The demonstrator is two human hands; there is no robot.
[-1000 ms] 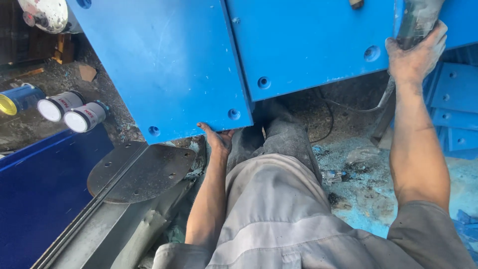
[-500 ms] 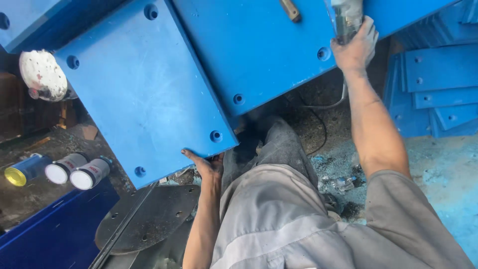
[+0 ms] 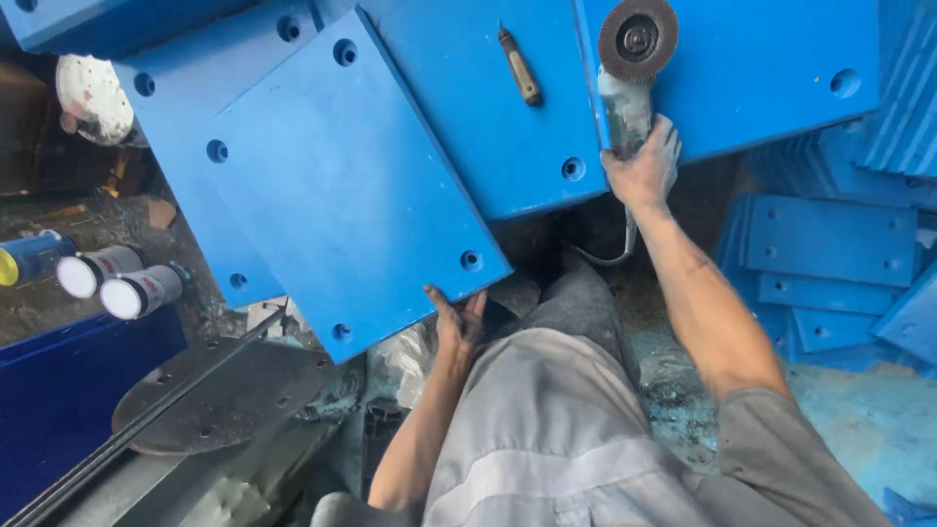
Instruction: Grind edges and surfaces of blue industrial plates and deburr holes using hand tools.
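A chisel point(image 3: 519, 66) lies on the middle plate point(image 3: 468, 107) — grinder point(image 3: 630, 68) right, cans point(image 3: 107, 278) far left.
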